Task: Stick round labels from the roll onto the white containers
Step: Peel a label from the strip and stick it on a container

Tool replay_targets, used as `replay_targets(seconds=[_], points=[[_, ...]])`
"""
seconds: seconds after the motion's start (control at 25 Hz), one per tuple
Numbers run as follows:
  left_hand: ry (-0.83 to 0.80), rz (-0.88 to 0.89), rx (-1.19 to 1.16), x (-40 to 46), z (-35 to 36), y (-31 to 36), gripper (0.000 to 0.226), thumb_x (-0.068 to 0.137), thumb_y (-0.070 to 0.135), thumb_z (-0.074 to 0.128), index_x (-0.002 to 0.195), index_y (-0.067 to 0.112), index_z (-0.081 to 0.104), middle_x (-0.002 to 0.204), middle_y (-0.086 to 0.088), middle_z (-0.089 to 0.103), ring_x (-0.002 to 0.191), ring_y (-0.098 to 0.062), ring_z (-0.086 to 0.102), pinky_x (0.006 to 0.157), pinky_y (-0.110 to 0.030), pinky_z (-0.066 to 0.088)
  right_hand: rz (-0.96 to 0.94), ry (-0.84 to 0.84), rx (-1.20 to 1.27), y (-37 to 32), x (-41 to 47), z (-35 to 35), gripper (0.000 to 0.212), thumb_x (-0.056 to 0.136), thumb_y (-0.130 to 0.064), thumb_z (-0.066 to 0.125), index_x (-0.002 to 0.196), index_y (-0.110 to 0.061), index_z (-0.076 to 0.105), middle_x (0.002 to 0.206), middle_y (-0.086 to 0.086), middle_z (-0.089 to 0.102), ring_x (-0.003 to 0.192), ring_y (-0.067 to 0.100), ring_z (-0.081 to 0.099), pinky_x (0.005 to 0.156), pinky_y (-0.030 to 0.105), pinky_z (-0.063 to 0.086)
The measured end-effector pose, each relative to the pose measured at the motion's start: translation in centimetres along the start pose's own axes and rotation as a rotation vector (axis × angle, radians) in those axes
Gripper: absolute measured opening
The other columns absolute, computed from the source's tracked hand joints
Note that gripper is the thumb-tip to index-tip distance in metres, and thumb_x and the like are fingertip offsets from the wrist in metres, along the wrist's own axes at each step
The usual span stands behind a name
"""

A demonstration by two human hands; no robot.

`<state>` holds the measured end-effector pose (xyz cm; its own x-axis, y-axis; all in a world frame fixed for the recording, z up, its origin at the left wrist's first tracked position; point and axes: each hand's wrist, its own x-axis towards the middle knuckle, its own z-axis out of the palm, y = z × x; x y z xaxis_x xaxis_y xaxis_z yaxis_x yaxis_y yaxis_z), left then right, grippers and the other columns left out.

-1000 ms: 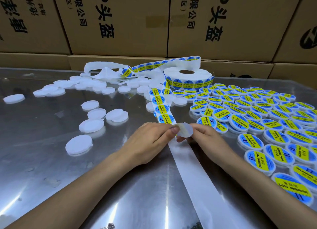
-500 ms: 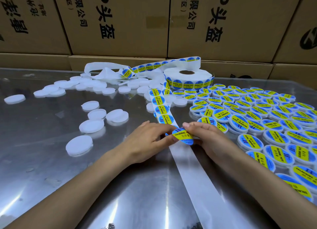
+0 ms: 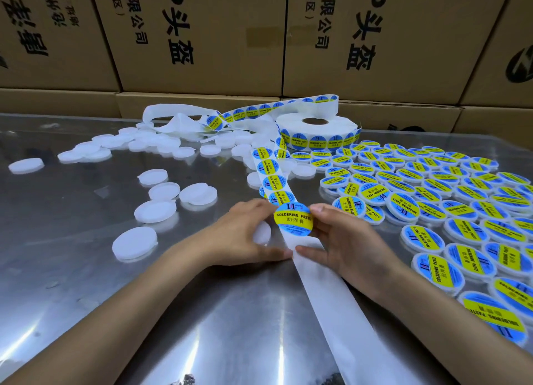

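Observation:
A round blue and yellow label stands upright facing me, just above the bare backing strip. My right hand pinches its right edge. My left hand touches the label's left edge with its fingertips and holds a white container under its curled fingers. The label roll lies at the back, and its strip of labels runs down to my hands. Several unlabelled white containers lie to the left.
Many labelled containers cover the right side of the shiny metal table. Crumpled used backing lies behind the white containers. Brown cardboard boxes form a wall along the table's far edge.
A white disc was between my fingertips a second ago. The label then showed tilted flat between my hands; now it stands upright facing me, and the white container shows under my left fingers.

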<state>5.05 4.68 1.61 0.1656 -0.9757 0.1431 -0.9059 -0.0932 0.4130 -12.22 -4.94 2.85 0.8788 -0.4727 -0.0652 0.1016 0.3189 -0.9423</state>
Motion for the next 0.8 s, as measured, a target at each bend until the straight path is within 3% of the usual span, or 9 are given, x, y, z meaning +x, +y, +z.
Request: replay_targets(seconds=[0.12, 0.24, 0.36, 0.52, 0.64, 0.72, 0.8], points=[[0.001, -0.234, 0.095, -0.1, -0.7, -1.5, 0.065, 0.073, 0.064, 0.063, 0.129, 0.035, 0.049, 0.118, 0.008, 0.04, 0.116, -0.015, 0.04, 0.105, -0.031, 0.032, -0.016, 0.049, 0.018, 0.0, 0.3, -0.6, 0.01, 0.056, -0.036, 0.067, 0.062, -0.028, 0.068, 0.086, -0.005, 0.071, 0.088, 0.007, 0.063, 0.087, 0.036, 0.047], [0.059, -0.206, 0.055, 0.1, -1.0, -1.8, 0.048, 0.078, 0.053, 0.066, 0.119, 0.031, 0.058, 0.114, 0.005, 0.05, 0.113, -0.018, 0.048, 0.101, -0.031, 0.036, -0.027, 0.066, 0.01, 0.1, 0.5, -0.7, 0.015, 0.053, -0.037, 0.07, 0.064, -0.027, 0.068, 0.088, -0.004, 0.069, 0.086, 0.008, 0.062, 0.085, 0.036, 0.05], [0.16, -0.196, -0.005, 0.1, -0.6, -1.6, 0.055, 0.075, 0.048, 0.072, 0.123, 0.027, 0.056, 0.119, 0.006, 0.054, 0.114, -0.014, 0.05, 0.097, -0.026, 0.038, -0.03, 0.118, 0.034, 0.3, 0.7, -0.8, 0.013, 0.055, -0.035, 0.07, 0.065, -0.027, 0.07, 0.089, -0.002, 0.065, 0.078, 0.008, 0.061, 0.08, 0.034, 0.053], [0.196, -0.343, 0.071, 0.1, -0.6, -2.2, 0.055, 0.064, 0.065, 0.07, 0.1, 0.023, 0.063, 0.1, 0.005, 0.058, 0.096, -0.018, 0.055, 0.083, -0.032, 0.046, -0.039, 0.143, 0.043, 0.3, 0.7, -0.8, 0.014, 0.055, -0.035, 0.07, 0.066, -0.027, 0.07, 0.088, -0.003, 0.065, 0.076, 0.006, 0.062, 0.08, 0.032, 0.054], [0.267, -0.289, 0.019, 0.0, -0.4, -1.7, 0.054, 0.064, 0.059, 0.075, 0.104, 0.026, 0.061, 0.101, 0.008, 0.058, 0.095, -0.012, 0.054, 0.081, -0.028, 0.045, -0.047, 0.166, 0.04, 0.4, 0.7, -0.8, 0.013, 0.058, -0.034, 0.07, 0.068, -0.026, 0.07, 0.089, -0.003, 0.065, 0.079, 0.007, 0.062, 0.081, 0.033, 0.052], [0.347, -0.182, -0.036, 0.0, -0.1, -0.8, 0.055, 0.065, 0.052, 0.078, 0.11, 0.028, 0.059, 0.107, 0.01, 0.06, 0.097, -0.01, 0.055, 0.082, -0.028, 0.046, -0.068, 0.201, 0.007, 0.4, 0.8, -0.8, 0.005, 0.067, -0.03, 0.069, 0.067, -0.026, 0.07, 0.09, -0.002, 0.065, 0.085, 0.009, 0.06, 0.082, 0.033, 0.05], [0.412, -0.08, -0.087, 0.0, 0.2, 0.1, 0.056, 0.065, 0.045, 0.081, 0.114, 0.03, 0.058, 0.108, 0.014, 0.059, 0.092, -0.007, 0.056, 0.08, -0.027, 0.048, -0.109, 0.245, -0.065, 0.5, 0.8, -0.9, 0.012, 0.078, -0.026, 0.066, 0.067, -0.027, 0.07, 0.09, -0.002, 0.065, 0.09, 0.009, 0.058, 0.083, 0.031, 0.048]])
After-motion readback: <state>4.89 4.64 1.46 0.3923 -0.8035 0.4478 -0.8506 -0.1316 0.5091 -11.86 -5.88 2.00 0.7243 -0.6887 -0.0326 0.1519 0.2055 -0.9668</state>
